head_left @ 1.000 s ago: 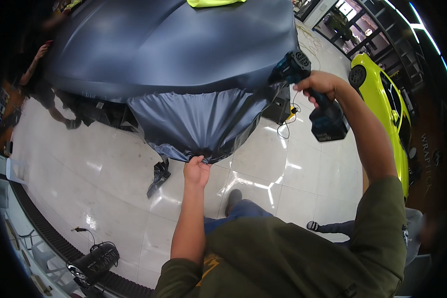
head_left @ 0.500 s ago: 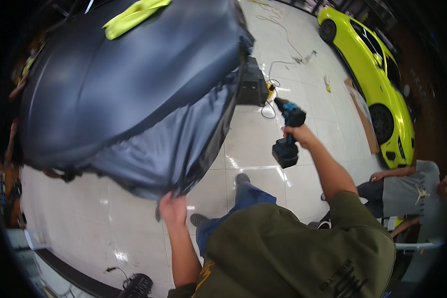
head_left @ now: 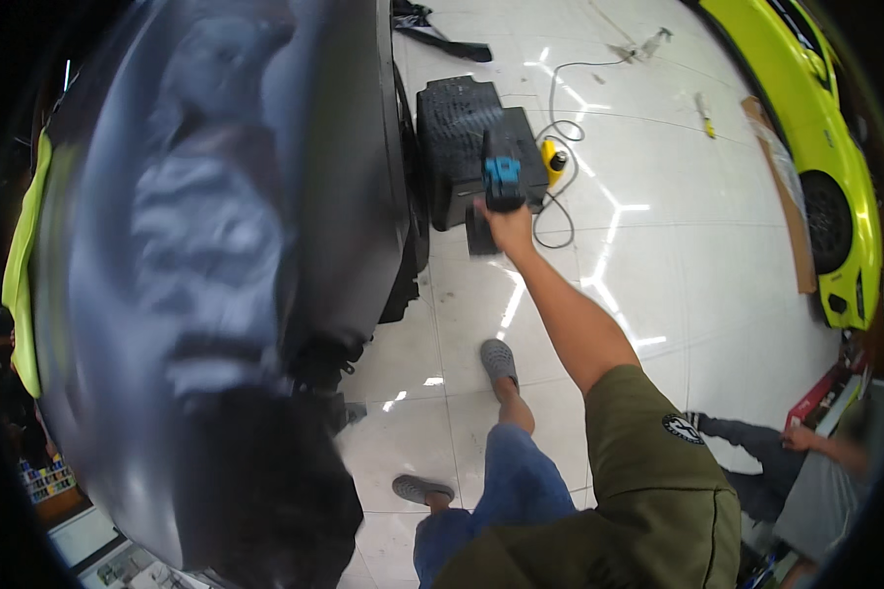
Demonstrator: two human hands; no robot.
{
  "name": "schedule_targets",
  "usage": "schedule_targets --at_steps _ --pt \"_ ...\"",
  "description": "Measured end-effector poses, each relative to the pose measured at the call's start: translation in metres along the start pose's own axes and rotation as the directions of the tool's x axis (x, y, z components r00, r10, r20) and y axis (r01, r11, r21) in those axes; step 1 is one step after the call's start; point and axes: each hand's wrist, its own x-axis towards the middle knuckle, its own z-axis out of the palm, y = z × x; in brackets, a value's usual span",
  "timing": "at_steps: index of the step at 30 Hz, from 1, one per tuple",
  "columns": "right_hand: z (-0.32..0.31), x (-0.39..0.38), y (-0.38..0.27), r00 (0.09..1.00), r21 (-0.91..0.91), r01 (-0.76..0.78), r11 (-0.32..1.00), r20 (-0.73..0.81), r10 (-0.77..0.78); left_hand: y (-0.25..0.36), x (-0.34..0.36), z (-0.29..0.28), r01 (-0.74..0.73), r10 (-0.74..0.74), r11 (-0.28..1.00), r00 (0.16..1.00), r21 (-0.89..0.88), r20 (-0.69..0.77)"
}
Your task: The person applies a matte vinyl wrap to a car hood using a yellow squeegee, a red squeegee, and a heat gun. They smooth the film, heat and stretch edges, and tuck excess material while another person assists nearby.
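Note:
My right hand (head_left: 508,228) grips a teal-and-black cordless blower (head_left: 502,177), held over the floor to the right of a car body (head_left: 334,167) covered in matte dark-grey film (head_left: 213,216). Behind the tool are black slab-like blocks (head_left: 457,113), one with a ridged top. The film close to me is blurred and rumpled, with a dark flap (head_left: 265,501) at the lower left. My left hand is not in view. A yellow-green cloth (head_left: 22,285) hangs at the far left edge of the film.
A yellow-and-black object (head_left: 555,159) and a looped cable (head_left: 560,216) lie on the tiled floor (head_left: 638,285). A lime car (head_left: 845,147) stands at right beside a cardboard strip (head_left: 776,196). A co-worker (head_left: 820,456) is at lower right; a black scrap (head_left: 442,39) lies farther back.
My view has swung, bringing the car's side along the left. My left hand, earlier gripping the film's lower edge, has left the view. My right hand has moved left and up with the blower.

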Motion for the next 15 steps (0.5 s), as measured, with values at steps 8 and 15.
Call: schedule_targets --at_steps 8,15 --pt "0.112 0.187 0.049 0.999 -0.096 0.051 0.994 -0.007 -0.052 -0.040 -0.001 0.055 -0.283 0.739 0.590 0.566 0.756 -0.365" --pt "0.106 0.240 0.115 0.973 -0.516 0.204 0.832 0.014 -0.230 -0.053 0.025 0.037 -0.345 0.678 0.670 0.646 0.658 -0.352"
